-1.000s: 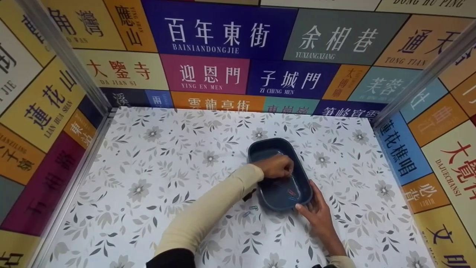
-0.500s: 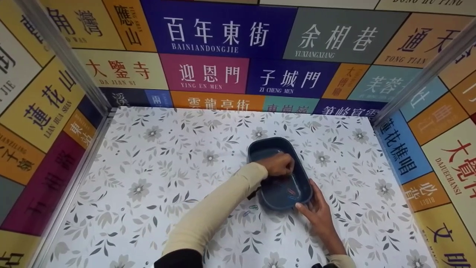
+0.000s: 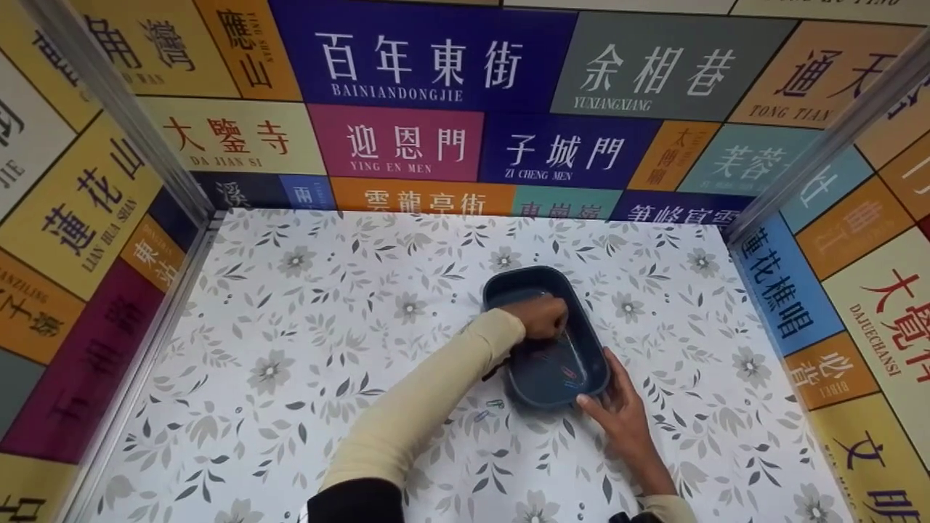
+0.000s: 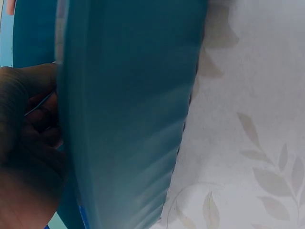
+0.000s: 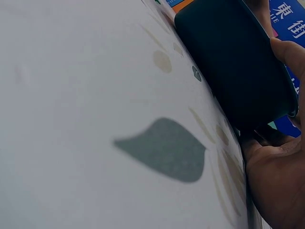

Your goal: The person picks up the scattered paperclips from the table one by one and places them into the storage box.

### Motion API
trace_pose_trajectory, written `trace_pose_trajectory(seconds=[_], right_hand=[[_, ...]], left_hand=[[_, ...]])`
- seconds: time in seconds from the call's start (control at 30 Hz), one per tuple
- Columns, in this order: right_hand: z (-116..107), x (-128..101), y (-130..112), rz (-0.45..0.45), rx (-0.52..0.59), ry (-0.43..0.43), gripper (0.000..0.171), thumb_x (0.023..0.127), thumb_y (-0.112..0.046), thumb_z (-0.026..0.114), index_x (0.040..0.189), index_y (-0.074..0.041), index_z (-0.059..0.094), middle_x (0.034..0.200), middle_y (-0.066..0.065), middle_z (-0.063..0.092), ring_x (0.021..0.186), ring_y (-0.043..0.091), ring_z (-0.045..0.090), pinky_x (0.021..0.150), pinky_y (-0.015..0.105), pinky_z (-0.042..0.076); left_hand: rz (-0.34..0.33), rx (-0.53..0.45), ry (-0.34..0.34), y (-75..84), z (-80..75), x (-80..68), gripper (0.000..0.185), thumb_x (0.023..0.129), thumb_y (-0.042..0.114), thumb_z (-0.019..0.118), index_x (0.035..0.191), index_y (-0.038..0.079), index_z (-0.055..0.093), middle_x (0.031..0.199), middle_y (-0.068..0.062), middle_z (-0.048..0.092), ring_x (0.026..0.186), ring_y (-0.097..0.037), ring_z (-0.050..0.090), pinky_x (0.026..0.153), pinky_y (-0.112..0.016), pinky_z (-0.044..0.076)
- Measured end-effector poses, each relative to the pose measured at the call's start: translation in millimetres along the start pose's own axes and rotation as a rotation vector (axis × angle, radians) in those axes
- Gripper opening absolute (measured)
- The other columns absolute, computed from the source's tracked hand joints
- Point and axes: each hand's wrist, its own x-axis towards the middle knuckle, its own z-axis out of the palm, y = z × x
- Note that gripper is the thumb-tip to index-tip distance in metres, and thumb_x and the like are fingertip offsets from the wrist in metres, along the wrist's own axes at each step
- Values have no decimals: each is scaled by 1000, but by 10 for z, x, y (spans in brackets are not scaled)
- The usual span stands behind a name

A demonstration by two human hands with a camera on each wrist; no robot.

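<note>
A dark blue rectangular plastic tray [image 3: 548, 396] stands on the table in the head view. My left hand [image 3: 541, 317] is inside it with curled fingers, reaching over its left rim. A thin wire, seemingly part of a paper clip [image 4: 39, 105], shows between the thumb and fingers in the left wrist view; the tray wall partly hides that hand. At the near right corner my right hand [image 3: 623, 414] grips the tray, its thumb at the rim and its fingers around the outside. Red and blue paper clips [image 3: 569, 373] lie on the tray floor.
A green paper clip [image 3: 495, 404] and a pale purple paper clip [image 3: 482, 416] lie on the table left of the tray's near end. White cloth with grey flowers covers the table [image 3: 349, 290]. Sign-printed panels [image 3: 407, 142] enclose its back and sides.
My left hand has shifted slightly back and to the left inside the tray, its fingers still curled. My right hand keeps its grip on the corner.
</note>
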Motion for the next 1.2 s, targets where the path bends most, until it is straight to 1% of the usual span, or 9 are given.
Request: trace_pose_trajectory(seconds=[0.17, 0.33, 0.43, 0.57, 0.7, 0.8, 0.83, 0.97, 1.2], right_hand=[[9, 0, -12, 18, 9, 7, 96, 94, 19, 71, 173, 4, 18, 177, 33, 14, 152, -9, 38, 120, 15, 35], [13, 0, -9, 16, 6, 13, 96, 94, 19, 71, 173, 4, 19, 177, 34, 14, 152, -9, 38, 120, 15, 34], [14, 1, -2, 3, 9, 19, 95, 93, 21, 70, 172, 5, 19, 176, 35, 15, 152, -8, 39, 121, 16, 35], [14, 1, 3, 0, 10, 13, 96, 94, 21, 71, 172, 5, 19, 176, 36, 15, 152, -7, 39, 120, 16, 35], [9, -2, -8, 14, -4, 14, 95, 94, 19, 72, 173, 4, 19, 177, 34, 16, 151, -9, 39, 120, 15, 34], [2, -2, -20, 32, -17, 13, 95, 96, 16, 72, 174, 1, 19, 178, 31, 15, 151, -11, 37, 120, 14, 34], [-1, -1, -22, 39, -19, 12, 95, 96, 15, 73, 174, 0, 19, 179, 30, 15, 152, -11, 36, 120, 14, 34], [-1, 2, -20, 42, -23, 2, 96, 98, 13, 73, 175, -3, 19, 180, 28, 15, 152, -10, 35, 120, 14, 33], [14, 6, 8, -8, 3, 2, 94, 95, 19, 70, 173, 4, 20, 176, 35, 15, 152, -7, 39, 120, 15, 34]], left_hand=[[9, 35, -8, -204, 133, 119, 14, 86, 2, 71, 86, 12, 80, 82, 1, 77, 71, -13, 66, 61, -23, 50], [21, 33, -15, -236, 119, 115, 13, 86, 3, 73, 88, 13, 82, 85, 2, 79, 73, -12, 68, 63, -22, 52], [31, 11, 17, -140, 18, 36, 13, 87, 2, 74, 85, 12, 81, 81, 2, 77, 69, -11, 65, 62, -21, 50], [15, -64, 76, 88, -205, -159, 10, 91, 2, 74, 86, 9, 80, 79, 2, 73, 69, -12, 63, 66, -23, 51], [-34, -131, 116, 331, -413, -367, 8, 100, 7, 75, 95, 8, 80, 85, 3, 75, 74, -9, 66, 76, -23, 54], [-53, -175, 146, 479, -528, -517, 8, 105, 11, 75, 102, 7, 81, 95, 0, 78, 78, -7, 70, 78, -21, 55], [-51, -192, 157, 528, -570, -576, 9, 106, 12, 75, 105, 4, 81, 97, -3, 79, 78, -8, 71, 75, -20, 56], [-52, -250, 203, 584, -607, -694, 13, 107, 12, 74, 111, 2, 81, 107, -7, 80, 84, -9, 73, 77, -18, 56], [-20, -264, 314, 593, -602, -812, 13, 106, 14, 76, 112, 5, 82, 107, -5, 81, 92, -9, 71, 85, -20, 55]])
